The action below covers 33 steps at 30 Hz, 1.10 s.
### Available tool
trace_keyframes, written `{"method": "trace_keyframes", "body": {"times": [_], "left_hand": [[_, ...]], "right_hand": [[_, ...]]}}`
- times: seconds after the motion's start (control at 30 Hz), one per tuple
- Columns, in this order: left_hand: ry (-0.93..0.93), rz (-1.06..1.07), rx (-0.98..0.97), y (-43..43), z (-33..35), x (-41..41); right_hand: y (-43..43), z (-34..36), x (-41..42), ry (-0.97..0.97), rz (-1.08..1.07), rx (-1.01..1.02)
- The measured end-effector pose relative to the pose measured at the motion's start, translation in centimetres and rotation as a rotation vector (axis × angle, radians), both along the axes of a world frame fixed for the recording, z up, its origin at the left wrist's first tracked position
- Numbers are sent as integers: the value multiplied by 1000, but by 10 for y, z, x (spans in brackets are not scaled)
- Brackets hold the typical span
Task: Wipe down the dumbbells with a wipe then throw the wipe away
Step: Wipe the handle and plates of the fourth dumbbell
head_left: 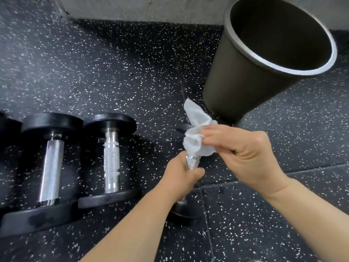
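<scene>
My left hand (182, 177) grips the knurled chrome handle of a small dumbbell (192, 162), holding it off the speckled floor; its lower black head (184, 214) shows below my wrist. My right hand (239, 150) pinches a crumpled white wipe (196, 133) and holds it against the upper end of that handle, hiding the upper head. Two more dumbbells lie on the floor to the left: one (111, 154) in the middle and a larger one (51, 167) beside it.
A dark round bin (245, 76) with a metal rim stands open at the upper right, close behind the wipe. A grey wall base (132, 8) runs along the top. Part of another black weight (7, 133) shows at the left edge.
</scene>
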<state>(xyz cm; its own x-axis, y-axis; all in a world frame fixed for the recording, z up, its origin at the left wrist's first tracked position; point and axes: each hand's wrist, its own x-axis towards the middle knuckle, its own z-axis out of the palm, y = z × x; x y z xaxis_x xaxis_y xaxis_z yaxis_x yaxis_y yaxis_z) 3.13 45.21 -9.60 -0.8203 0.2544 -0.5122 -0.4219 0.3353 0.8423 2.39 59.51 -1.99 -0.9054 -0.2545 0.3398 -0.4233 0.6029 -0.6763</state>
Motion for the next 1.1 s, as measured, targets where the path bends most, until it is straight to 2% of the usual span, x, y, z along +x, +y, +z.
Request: {"method": "trace_keyframes", "body": {"times": [0.23,0.43,0.6,0.73,0.87,0.97,1.03,1.1], "left_hand": [[19,-13,-109,4,-1,-2],[-4,24,-128,0,-3,-5],[-68,99,-17,0,-2,-1],[-73,62,-46,2,-2,2],[-62,103,-42,3,-2,2],[-75,135,-68,-2,-2,0],[-75,157,-76,-6,-2,-1],[-72,174,-84,-9,-1,0]], "right_hand": [[-10,-7,-7,189,42,246],[-46,-12,-39,133,184,528],[-23,-22,-15,369,103,462],[1,-32,-3,434,33,423],[21,-37,12,373,-40,406],[38,-45,22,202,-184,407],[37,-37,23,88,-308,258],[20,-23,19,94,-402,107]]}}
